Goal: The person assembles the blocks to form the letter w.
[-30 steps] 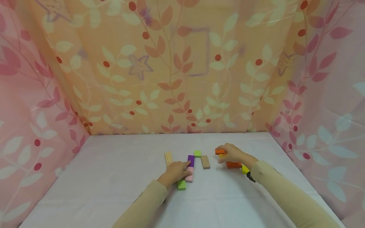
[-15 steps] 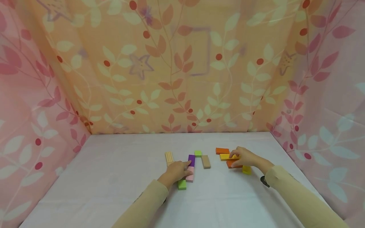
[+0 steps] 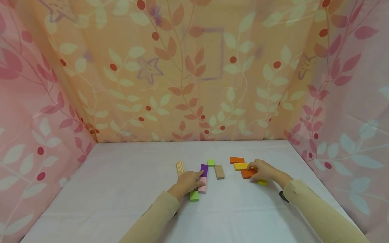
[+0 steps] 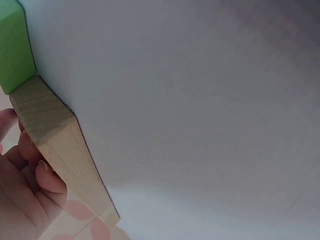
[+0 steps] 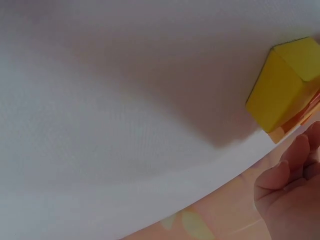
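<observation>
In the head view my left hand (image 3: 186,181) rests over a row of blocks. Its index finger touches a purple block (image 3: 204,170), and its thumb lies against a pink block (image 3: 202,189). Beneath the palm is a green block (image 3: 193,196). The left wrist view shows curled fingers beside a plain wooden block (image 4: 72,155). On the right, my right hand (image 3: 264,170) spans an orange block (image 3: 247,174), thumb at its near edge and fingertips at the yellow block (image 3: 240,166) behind. Another yellow block (image 5: 282,90) lies under the wrist.
A second orange block (image 3: 237,160) touches the far side of the yellow one. Between the hands lie a small green block (image 3: 211,163) and a tan block (image 3: 219,171). A ribbed pale block (image 3: 180,166) lies beyond the left hand. White cloth (image 3: 130,168) covers the table; patterned curtains surround it.
My right hand has drawn back from the far orange and yellow blocks toward the nearer orange block; lately its thumb has slid to that block's near edge. The left hand stays in place.
</observation>
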`<state>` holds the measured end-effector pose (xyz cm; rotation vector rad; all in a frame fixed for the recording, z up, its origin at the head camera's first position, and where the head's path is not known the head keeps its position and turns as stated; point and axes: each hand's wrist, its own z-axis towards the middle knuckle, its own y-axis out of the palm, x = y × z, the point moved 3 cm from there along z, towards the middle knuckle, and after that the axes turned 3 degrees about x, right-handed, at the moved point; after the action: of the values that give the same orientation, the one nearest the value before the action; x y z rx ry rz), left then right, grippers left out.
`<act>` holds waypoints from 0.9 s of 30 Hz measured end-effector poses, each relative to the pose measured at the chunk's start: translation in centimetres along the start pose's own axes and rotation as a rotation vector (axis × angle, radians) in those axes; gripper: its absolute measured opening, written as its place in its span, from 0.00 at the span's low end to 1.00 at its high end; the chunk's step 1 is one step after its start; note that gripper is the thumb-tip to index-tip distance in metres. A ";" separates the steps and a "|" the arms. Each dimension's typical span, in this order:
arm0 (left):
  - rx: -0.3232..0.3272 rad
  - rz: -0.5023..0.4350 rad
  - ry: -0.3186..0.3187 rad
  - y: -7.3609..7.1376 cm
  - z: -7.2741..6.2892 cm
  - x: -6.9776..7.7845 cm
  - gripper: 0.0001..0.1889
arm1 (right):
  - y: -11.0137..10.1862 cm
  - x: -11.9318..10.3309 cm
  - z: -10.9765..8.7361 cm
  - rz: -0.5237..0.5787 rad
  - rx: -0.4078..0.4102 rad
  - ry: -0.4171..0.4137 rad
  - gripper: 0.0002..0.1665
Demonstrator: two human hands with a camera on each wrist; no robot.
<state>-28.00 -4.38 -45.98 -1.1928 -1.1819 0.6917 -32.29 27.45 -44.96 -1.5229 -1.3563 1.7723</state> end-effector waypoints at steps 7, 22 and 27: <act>0.005 0.009 0.004 0.1 0.1 0.0 0.30 | 0.3 0.1 0.2 -0.024 0.036 -0.015 0.21; 0.001 -0.016 0.002 -0.1 -0.2 0.2 0.30 | 1.8 -3.2 -0.3 0.035 0.101 0.060 0.18; 0.010 -0.008 0.010 -0.1 -0.1 0.1 0.30 | 2.0 -4.1 -0.5 0.034 0.077 0.052 0.19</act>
<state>-27.86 -4.33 -45.82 -1.1817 -1.1725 0.6841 -30.08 23.45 -44.68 -1.5482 -1.2294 1.7720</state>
